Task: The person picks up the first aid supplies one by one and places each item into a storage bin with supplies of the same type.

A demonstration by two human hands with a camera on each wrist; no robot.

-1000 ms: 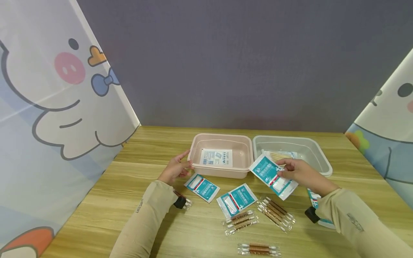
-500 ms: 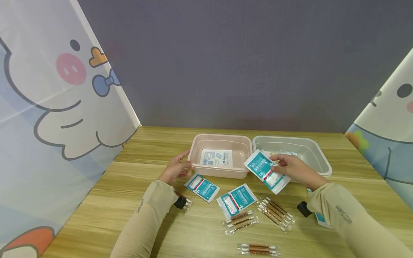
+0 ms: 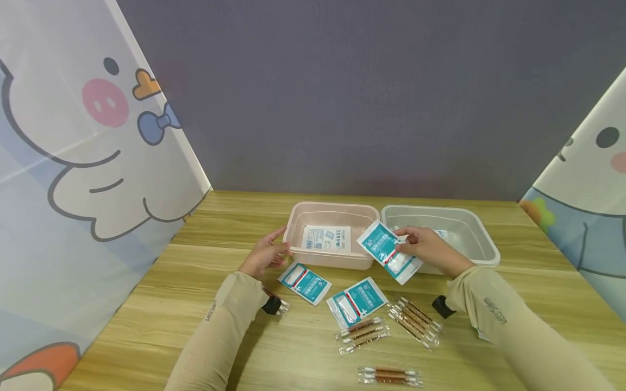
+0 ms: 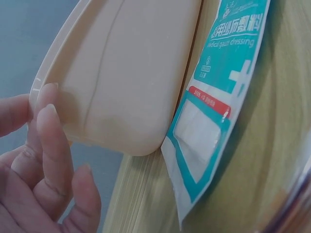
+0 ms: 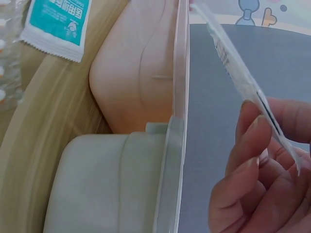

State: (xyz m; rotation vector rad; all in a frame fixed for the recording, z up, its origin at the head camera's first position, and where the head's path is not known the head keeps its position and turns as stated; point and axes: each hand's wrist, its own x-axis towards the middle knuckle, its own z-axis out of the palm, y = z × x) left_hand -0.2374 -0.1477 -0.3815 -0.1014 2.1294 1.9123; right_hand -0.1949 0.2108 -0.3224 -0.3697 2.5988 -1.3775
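My left hand (image 3: pixel 265 255) pinches the rim of a pink plastic basin (image 3: pixel 329 259) at its near left corner. A white printed packet (image 3: pixel 326 238) lies inside that basin. In my right hand (image 3: pixel 430 251) a teal-and-white gauze dressing packet (image 3: pixel 380 243) is pinched between thumb and fingers. It is tilted above the basin's near right corner, and the right wrist view shows the packet (image 5: pixel 235 73) edge-on. Two similar dressing packets, one on the left (image 3: pixel 305 283) and one in the middle (image 3: pixel 358 302), lie on the table before the basin.
Right of the pink basin stands a grey-white basin (image 3: pixel 481 239), its contents partly hidden by my right hand. Bundles of wrapped brown-stemmed swabs lie in front: a right one (image 3: pixel 415 322), a middle one (image 3: pixel 363 335) and a near one (image 3: pixel 389 376). A dark panel (image 3: pixel 342 108) rises behind the wooden table.
My right hand has carried the dressing packet leftward and slightly up, from in front of the grey-white basin to the pink basin's near right corner. My left hand has stayed at the rim.
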